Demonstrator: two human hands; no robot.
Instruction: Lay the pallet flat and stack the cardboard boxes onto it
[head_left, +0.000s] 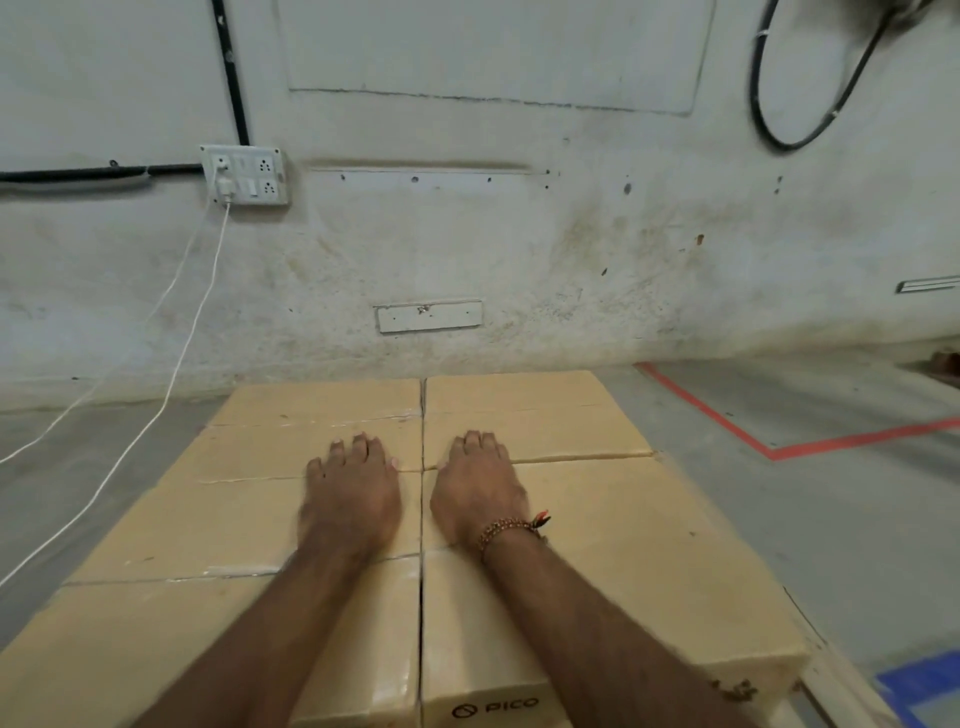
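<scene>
- The cardboard boxes (597, 525) sit packed edge to edge in two columns, their flat tops making one level layer that runs lengthwise away from the person toward the wall (519, 234).
- A straight seam (423, 519) between the two columns points the same way, passing between the two hands.
- The near face of the right column, well behind the fingers, carries a "PICO" mark (496, 707).
- A pale edge that may be the pallet (831, 680) shows below the boxes at the near right; I cannot tell more of it.
- The left hand (353, 493) lies palm down on the left column, forearm stretched forward, fingers (358, 447) slightly spread and bent at the tips, holding nothing.
- The right hand (478, 493) lies palm down on the right column just across the seam, its fingers (475, 441) close together, curved downward onto the cardboard, gripping nothing.
- A beaded bracelet (506, 530) circles the right wrist.
- Beyond the fingertips the box tops go on to the far edge, then a strip of floor (779, 519) and the wall.
- Far left of the fingers, a socket plate (244, 174) holds a charger with white cables (171, 384) trailing down.
- Right of the fingers, red tape (727, 421) marks the floor.
</scene>
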